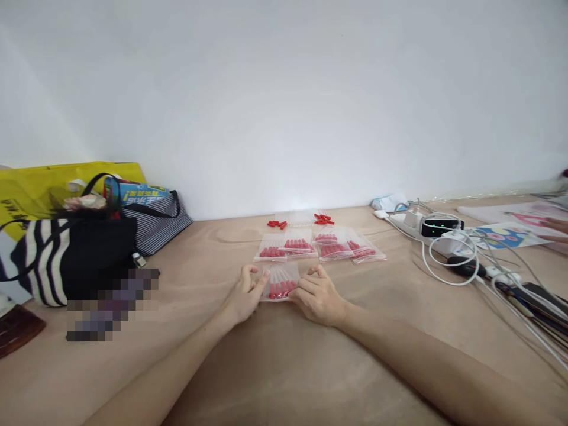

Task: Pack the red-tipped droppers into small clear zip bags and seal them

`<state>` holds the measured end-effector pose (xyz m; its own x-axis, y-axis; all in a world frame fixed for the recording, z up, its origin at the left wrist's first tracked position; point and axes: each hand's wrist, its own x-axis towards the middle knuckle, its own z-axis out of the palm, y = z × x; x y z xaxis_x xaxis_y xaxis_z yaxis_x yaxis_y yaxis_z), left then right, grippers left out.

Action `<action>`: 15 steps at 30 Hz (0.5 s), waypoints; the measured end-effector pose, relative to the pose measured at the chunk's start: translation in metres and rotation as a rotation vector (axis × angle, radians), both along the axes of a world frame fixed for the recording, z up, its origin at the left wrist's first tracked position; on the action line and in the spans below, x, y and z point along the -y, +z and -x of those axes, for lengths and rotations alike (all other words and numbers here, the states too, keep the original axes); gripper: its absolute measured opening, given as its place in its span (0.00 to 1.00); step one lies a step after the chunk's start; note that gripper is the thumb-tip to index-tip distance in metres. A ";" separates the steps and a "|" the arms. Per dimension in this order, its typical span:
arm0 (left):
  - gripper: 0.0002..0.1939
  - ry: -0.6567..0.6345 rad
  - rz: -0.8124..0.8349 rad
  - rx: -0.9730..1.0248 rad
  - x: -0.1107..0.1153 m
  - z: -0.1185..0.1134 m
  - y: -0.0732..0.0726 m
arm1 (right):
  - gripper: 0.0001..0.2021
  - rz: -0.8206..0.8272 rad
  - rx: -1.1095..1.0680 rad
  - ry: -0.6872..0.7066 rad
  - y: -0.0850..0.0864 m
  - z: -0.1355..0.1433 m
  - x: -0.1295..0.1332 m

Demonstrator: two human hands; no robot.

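A small clear plastic bag (280, 281) with several red-capped sticks inside lies on the tan table (284, 367) straight in front of me. My left hand (245, 294) pinches its left edge and my right hand (316, 294) pinches its right edge, both resting on the table. Just behind it lie several more filled clear bags (317, 245) in a row. Farther back, loose red caps (277, 223) and a second small heap of red pieces (323, 219) sit near the wall.
Bags stand at the left: a black-and-white striped tote (44, 260), a grey striped bag (155, 222) and a yellow bag (53, 183). At the right are a power strip with chargers (437, 228), white cables (448, 263) and colourful papers (510, 234). Another person's hand (557, 225) shows at the right edge.
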<state>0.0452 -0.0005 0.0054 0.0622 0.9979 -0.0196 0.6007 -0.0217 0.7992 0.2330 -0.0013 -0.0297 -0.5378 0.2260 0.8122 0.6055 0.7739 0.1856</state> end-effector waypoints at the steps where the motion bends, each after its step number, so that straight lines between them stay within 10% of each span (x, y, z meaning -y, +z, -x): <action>1: 0.22 0.028 0.142 0.084 0.000 -0.002 0.001 | 0.13 0.004 -0.001 0.004 0.000 0.001 0.000; 9: 0.38 0.133 0.191 0.586 0.014 -0.006 -0.003 | 0.14 0.195 0.082 0.178 0.000 -0.001 -0.002; 15: 0.31 0.314 0.075 0.633 0.000 0.027 -0.005 | 0.11 0.286 -0.049 -0.125 -0.004 -0.018 -0.019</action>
<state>0.0179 -0.0010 0.0008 -0.2058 0.9680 -0.1438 -0.0107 0.1447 0.9894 0.2506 0.0182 -0.0336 -0.4532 0.5105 0.7308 0.7019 0.7097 -0.0606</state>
